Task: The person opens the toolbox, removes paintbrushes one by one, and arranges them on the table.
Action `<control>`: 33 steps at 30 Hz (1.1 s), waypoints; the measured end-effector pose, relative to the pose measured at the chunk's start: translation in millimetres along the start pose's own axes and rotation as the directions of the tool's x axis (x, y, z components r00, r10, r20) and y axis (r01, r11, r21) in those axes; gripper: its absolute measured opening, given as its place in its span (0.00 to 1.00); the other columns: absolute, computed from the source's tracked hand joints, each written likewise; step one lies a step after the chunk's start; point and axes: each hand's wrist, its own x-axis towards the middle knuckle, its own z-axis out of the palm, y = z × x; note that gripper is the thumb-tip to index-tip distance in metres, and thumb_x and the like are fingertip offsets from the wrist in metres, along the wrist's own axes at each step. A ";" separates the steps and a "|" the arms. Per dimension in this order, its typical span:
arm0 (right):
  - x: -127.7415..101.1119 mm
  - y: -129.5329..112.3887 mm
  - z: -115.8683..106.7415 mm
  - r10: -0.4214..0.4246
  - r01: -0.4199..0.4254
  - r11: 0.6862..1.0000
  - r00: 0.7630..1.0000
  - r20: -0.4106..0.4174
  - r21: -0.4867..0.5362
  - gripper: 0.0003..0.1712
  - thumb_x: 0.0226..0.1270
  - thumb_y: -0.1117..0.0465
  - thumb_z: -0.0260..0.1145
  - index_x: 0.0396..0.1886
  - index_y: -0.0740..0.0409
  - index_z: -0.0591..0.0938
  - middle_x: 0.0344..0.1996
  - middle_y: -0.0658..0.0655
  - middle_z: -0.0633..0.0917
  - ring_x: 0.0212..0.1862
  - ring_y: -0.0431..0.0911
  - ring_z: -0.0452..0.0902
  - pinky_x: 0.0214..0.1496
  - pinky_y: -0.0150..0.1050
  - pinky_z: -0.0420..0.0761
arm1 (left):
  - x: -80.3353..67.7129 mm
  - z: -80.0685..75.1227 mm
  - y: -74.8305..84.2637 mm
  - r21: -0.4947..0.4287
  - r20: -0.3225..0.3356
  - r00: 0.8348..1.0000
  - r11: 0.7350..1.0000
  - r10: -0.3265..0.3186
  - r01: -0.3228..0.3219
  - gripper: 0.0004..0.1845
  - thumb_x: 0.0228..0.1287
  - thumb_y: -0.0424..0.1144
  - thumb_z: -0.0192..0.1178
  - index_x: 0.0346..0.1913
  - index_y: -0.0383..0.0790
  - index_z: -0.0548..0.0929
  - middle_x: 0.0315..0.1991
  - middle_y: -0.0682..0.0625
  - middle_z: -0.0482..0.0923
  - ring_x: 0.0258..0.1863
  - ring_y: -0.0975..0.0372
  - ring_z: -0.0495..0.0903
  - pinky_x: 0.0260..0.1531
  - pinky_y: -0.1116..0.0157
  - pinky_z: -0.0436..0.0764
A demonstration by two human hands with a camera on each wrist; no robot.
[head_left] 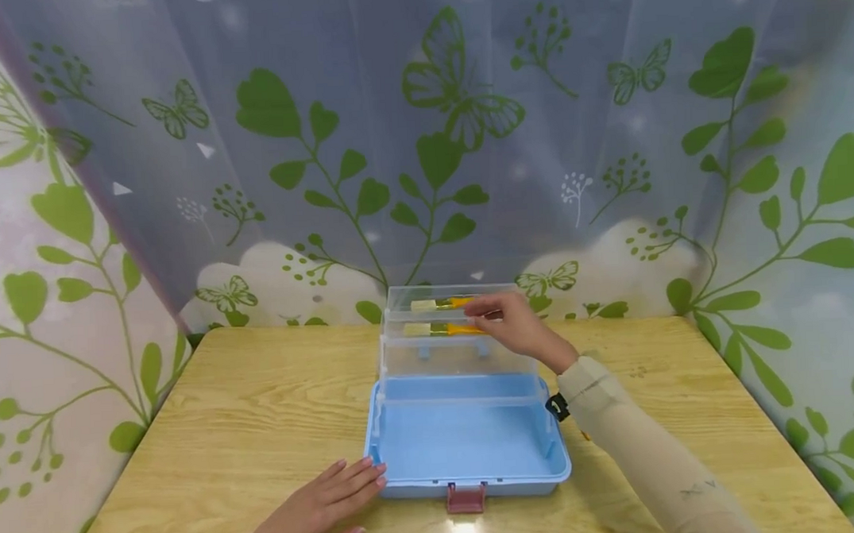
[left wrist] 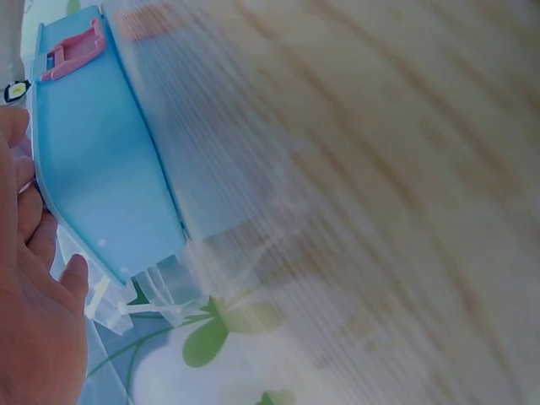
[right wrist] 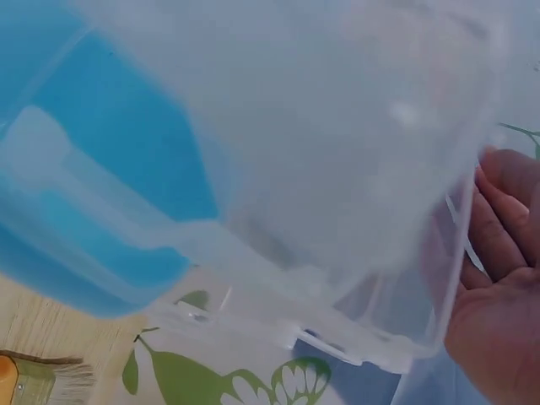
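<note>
We are seeing bare wooden tabletop [head_left: 247,417] lying open on both sides of the opened blue plastic box [head_left: 466,444], whose raised clear trays [head_left: 452,341] are blocking the rear.

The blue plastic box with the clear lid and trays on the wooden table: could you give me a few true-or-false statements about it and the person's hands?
1. The blue plastic box stands open. True.
2. Its bottom blue compartment is full of tools. False: it looks empty.
3. The right hand reaches to the clear plastic trays at the back. True.
4. The yellow-handled brushes lie on the wooden table. False: they lie in the clear trays.
5. The left hand lifts the box by its pink latch. False: it rests flat on the table, fingers at the box's front left corner.
</note>
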 end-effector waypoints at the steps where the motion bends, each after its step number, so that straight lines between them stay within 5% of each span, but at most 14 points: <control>1: 0.9 0.4 1.4 0.007 -0.007 1.000 1.000 0.006 -0.005 0.16 0.74 0.66 0.65 0.58 0.67 0.84 0.53 0.65 0.87 0.54 0.57 0.84 0.58 0.51 0.84 | -0.6 -0.7 0.3 -0.004 0.005 1.000 1.000 -0.008 0.008 0.36 0.70 0.42 0.65 0.76 0.35 0.66 0.75 0.43 0.67 0.80 0.61 0.55 0.79 0.71 0.40; 24: 5.6 3.7 -0.6 0.070 -0.068 0.997 0.997 0.044 -0.027 0.17 0.66 0.68 0.72 0.54 0.66 0.86 0.50 0.64 0.88 0.50 0.56 0.85 0.55 0.48 0.86 | 0.3 -2.6 3.1 0.032 0.008 1.000 0.999 -0.022 0.022 0.36 0.67 0.43 0.67 0.76 0.37 0.68 0.74 0.44 0.70 0.72 0.53 0.69 0.78 0.72 0.38; 33: 13.7 2.4 -6.4 0.105 -0.099 0.994 0.987 0.120 -0.052 0.18 0.62 0.74 0.73 0.53 0.67 0.87 0.48 0.65 0.88 0.48 0.55 0.86 0.52 0.46 0.87 | -2.4 -1.3 1.5 0.005 0.004 1.000 1.000 -0.028 0.028 0.37 0.68 0.42 0.67 0.77 0.38 0.66 0.75 0.44 0.68 0.77 0.58 0.61 0.79 0.72 0.39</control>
